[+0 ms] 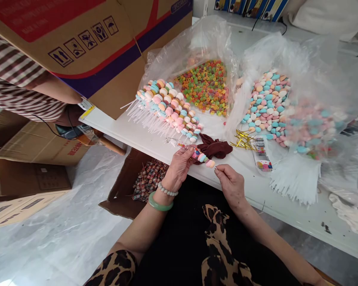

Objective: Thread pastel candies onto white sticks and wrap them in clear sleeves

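L hand (180,165): holds short skewer of pastel candies (207,160), above white table's (238,174) near edge | R hand (231,183): thumb and forefinger pinched near skewer's end, grip contents unclear | dark maroon cloth (212,147) just behind skewer

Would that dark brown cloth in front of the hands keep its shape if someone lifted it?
Probably not: the brown cloth lies in loose, soft folds, so it would likely sag. It looks light, being just a small bunch of fabric. Its uneven, crumpled outline makes rolling unlikely if nudged.
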`<action>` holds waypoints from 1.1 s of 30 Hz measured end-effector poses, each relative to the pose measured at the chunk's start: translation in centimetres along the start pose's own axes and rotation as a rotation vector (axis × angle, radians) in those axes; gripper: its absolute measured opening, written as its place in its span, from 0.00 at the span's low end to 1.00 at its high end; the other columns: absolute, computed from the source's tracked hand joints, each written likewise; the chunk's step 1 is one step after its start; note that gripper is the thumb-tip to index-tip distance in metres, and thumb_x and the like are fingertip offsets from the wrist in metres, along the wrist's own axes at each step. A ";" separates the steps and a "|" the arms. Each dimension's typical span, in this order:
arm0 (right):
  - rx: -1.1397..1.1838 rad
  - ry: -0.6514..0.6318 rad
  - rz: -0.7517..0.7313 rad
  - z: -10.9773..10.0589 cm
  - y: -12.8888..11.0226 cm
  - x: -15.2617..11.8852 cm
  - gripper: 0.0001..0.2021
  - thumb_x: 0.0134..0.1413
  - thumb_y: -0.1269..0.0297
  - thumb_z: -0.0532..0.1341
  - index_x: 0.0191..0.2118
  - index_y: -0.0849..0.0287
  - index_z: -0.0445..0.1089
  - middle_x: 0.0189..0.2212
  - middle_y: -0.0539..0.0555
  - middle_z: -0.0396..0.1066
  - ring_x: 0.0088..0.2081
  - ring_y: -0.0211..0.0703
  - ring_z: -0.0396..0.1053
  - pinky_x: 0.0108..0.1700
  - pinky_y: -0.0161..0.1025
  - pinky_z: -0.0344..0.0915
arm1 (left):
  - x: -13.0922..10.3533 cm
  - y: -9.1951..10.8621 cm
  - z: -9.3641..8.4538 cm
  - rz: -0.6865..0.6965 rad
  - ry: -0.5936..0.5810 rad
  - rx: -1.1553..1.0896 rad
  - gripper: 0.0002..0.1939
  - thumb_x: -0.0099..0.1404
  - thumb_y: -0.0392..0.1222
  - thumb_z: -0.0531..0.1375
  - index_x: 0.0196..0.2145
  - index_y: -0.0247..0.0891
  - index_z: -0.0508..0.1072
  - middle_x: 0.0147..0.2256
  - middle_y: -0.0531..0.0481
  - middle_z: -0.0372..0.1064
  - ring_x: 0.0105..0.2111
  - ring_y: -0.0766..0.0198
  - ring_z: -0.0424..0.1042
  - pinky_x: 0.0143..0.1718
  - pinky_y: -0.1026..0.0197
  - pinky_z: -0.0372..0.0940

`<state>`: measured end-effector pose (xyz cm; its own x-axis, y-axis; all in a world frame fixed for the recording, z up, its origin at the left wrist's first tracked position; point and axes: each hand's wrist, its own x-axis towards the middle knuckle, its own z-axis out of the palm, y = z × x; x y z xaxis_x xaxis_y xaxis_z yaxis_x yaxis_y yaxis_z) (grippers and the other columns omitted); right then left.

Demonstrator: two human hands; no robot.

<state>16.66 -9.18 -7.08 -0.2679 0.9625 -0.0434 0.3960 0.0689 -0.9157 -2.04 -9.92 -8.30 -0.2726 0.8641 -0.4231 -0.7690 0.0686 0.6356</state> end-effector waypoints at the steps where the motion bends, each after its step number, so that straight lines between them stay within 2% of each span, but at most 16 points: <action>1: 0.132 -0.057 0.124 0.1 0.0 0.3 0.08 0.51 0.57 0.63 0.28 0.56 0.70 0.17 0.45 0.59 0.20 0.34 0.54 0.22 0.33 0.53 | -0.1 -0.2 0.1 0.002 -0.006 -0.017 0.17 0.50 0.43 0.72 0.36 0.32 0.77 0.28 0.50 0.74 0.27 0.66 0.74 0.34 0.62 0.69; 3: 0.424 -0.165 0.374 0.2 0.0 0.8 0.10 0.45 0.57 0.66 0.26 0.57 0.67 0.15 0.42 0.52 0.16 0.31 0.45 0.17 0.31 0.43 | -0.1 -0.4 0.3 0.016 -0.009 -0.042 0.17 0.50 0.44 0.72 0.36 0.32 0.77 0.28 0.50 0.75 0.28 0.65 0.75 0.36 0.61 0.69; 5: 0.642 -0.225 0.543 0.1 0.0 1.3 0.13 0.38 0.59 0.69 0.25 0.58 0.66 0.14 0.40 0.49 0.15 0.28 0.40 0.16 0.30 0.36 | -0.1 -0.4 0.3 0.030 0.003 -0.054 0.15 0.50 0.41 0.72 0.35 0.33 0.77 0.29 0.49 0.76 0.30 0.64 0.75 0.37 0.61 0.69; 8: 0.762 -0.272 0.611 0.0 0.0 1.6 0.14 0.36 0.61 0.71 0.26 0.59 0.66 0.13 0.39 0.49 0.15 0.27 0.38 0.16 0.29 0.33 | -0.1 -0.5 0.2 0.027 0.035 -0.051 0.13 0.49 0.37 0.72 0.32 0.33 0.76 0.29 0.50 0.76 0.29 0.66 0.75 0.36 0.63 0.69; 11: 0.697 -0.271 0.572 0.2 0.0 1.5 0.13 0.38 0.59 0.70 0.27 0.58 0.66 0.14 0.39 0.49 0.16 0.28 0.39 0.17 0.30 0.35 | -0.2 -0.4 0.4 0.010 0.022 -0.015 0.12 0.48 0.37 0.73 0.29 0.32 0.76 0.27 0.50 0.76 0.28 0.66 0.74 0.36 0.63 0.68; 13: 0.490 -0.185 0.416 0.4 0.1 1.3 0.12 0.43 0.56 0.67 0.27 0.58 0.67 0.15 0.41 0.51 0.16 0.30 0.43 0.18 0.32 0.40 | -0.2 -0.3 0.5 0.009 0.007 0.035 0.12 0.48 0.39 0.73 0.29 0.32 0.77 0.27 0.49 0.76 0.28 0.65 0.75 0.36 0.63 0.68; 15: 0.133 -0.054 0.139 0.4 0.3 1.0 0.10 0.50 0.56 0.62 0.27 0.57 0.69 0.17 0.45 0.57 0.19 0.34 0.51 0.22 0.34 0.47 | -0.2 -0.1 0.3 0.002 0.006 0.089 0.12 0.48 0.40 0.73 0.29 0.31 0.77 0.27 0.48 0.76 0.28 0.65 0.74 0.35 0.63 0.68; 17: -0.263 0.049 -0.154 0.3 0.5 0.8 0.08 0.55 0.60 0.59 0.30 0.56 0.72 0.19 0.48 0.63 0.23 0.37 0.57 0.27 0.37 0.50 | -0.1 0.3 0.0 -0.013 0.017 0.127 0.12 0.49 0.40 0.73 0.28 0.31 0.78 0.28 0.47 0.76 0.28 0.65 0.74 0.35 0.63 0.68; 19: -0.566 0.102 -0.368 0.1 0.6 0.6 0.09 0.58 0.66 0.56 0.32 0.56 0.75 0.19 0.50 0.64 0.24 0.38 0.58 0.28 0.39 0.49 | -0.1 0.7 -0.4 -0.024 0.027 0.152 0.12 0.49 0.40 0.72 0.28 0.31 0.78 0.28 0.46 0.76 0.28 0.64 0.74 0.35 0.62 0.69; 21: -0.747 0.128 -0.501 -0.1 0.7 0.5 0.12 0.60 0.69 0.55 0.34 0.55 0.76 0.17 0.51 0.64 0.23 0.38 0.58 0.28 0.41 0.48 | -0.1 1.1 -0.6 -0.027 0.022 0.167 0.12 0.49 0.41 0.72 0.28 0.31 0.78 0.29 0.45 0.77 0.29 0.63 0.75 0.35 0.61 0.69; 24: -0.842 0.130 -0.579 -0.1 0.6 0.5 0.13 0.63 0.69 0.53 0.37 0.55 0.76 0.18 0.51 0.65 0.23 0.39 0.59 0.29 0.41 0.48 | -0.4 1.4 -0.4 -0.034 -0.007 0.192 0.12 0.50 0.41 0.72 0.28 0.31 0.78 0.29 0.44 0.77 0.30 0.63 0.75 0.36 0.61 0.69; 27: -0.757 0.084 -0.535 0.0 0.3 0.6 0.13 0.63 0.67 0.53 0.36 0.55 0.76 0.18 0.51 0.65 0.23 0.39 0.60 0.29 0.39 0.51 | -0.5 1.4 -0.2 -0.034 -0.025 0.196 0.11 0.50 0.41 0.72 0.28 0.31 0.79 0.29 0.45 0.77 0.30 0.63 0.75 0.36 0.61 0.70; 29: -0.590 0.046 -0.457 0.2 0.2 0.7 0.13 0.61 0.66 0.53 0.33 0.55 0.75 0.19 0.52 0.66 0.24 0.39 0.61 0.30 0.38 0.54 | -0.4 1.3 -0.2 -0.046 -0.038 0.173 0.11 0.50 0.41 0.72 0.28 0.31 0.78 0.29 0.45 0.77 0.30 0.63 0.75 0.37 0.61 0.70; 31: -0.336 -0.021 -0.318 0.5 0.1 0.6 0.11 0.59 0.63 0.56 0.31 0.55 0.74 0.21 0.51 0.68 0.25 0.38 0.63 0.31 0.37 0.57 | -0.2 1.3 -0.5 -0.056 -0.055 0.119 0.11 0.51 0.41 0.72 0.28 0.32 0.78 0.29 0.46 0.77 0.30 0.63 0.75 0.38 0.60 0.70; 33: -0.027 -0.100 -0.106 0.8 0.0 0.7 0.08 0.56 0.60 0.59 0.29 0.55 0.72 0.21 0.48 0.66 0.24 0.36 0.60 0.28 0.35 0.57 | -0.1 1.4 -0.8 -0.048 -0.073 0.056 0.11 0.51 0.41 0.72 0.29 0.33 0.78 0.29 0.47 0.77 0.31 0.63 0.76 0.39 0.60 0.70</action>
<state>15.76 -8.73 -7.39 -0.3948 0.9187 0.0120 0.3841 0.1769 -0.9062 -3.53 -10.28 -7.88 -0.1919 0.8933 -0.4064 -0.7463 0.1361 0.6516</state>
